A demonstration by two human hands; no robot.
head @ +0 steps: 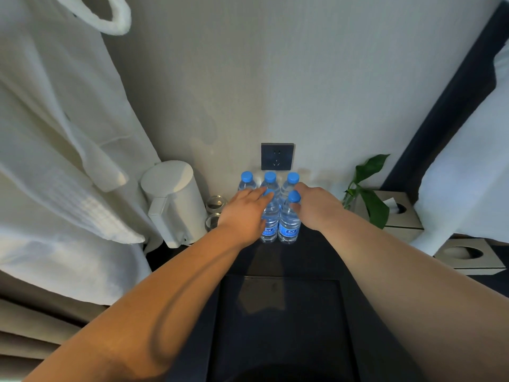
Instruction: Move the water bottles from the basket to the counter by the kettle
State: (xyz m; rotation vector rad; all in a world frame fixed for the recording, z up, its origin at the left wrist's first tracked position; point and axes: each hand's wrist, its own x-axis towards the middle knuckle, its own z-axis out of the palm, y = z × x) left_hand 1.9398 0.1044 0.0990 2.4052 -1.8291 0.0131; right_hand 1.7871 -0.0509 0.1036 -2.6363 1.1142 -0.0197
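While left hand [245,210] grips front-left clear plastic blue-capped bottle [269,227], right hand [316,208] grips front-right bottle [289,227], mid-frame by white round kettle [170,199]: setting-down step. Next: let go softly, no knocking.

Five water bottles upright on dark surface [316,252], centre frame, below wall socket [277,156]. Back row of three: [247,181], [270,181], [292,180]. Left hand [245,213] wraps over top of front-left bottle [269,227]; right hand [316,208] grips neck of front-right bottle [288,227]. Front pair touching. White kettle [173,199] left of them, two glass jars [216,202] between. Plant [369,188] and tissue box [399,213] at right. White robe [55,133] hangs upper left.
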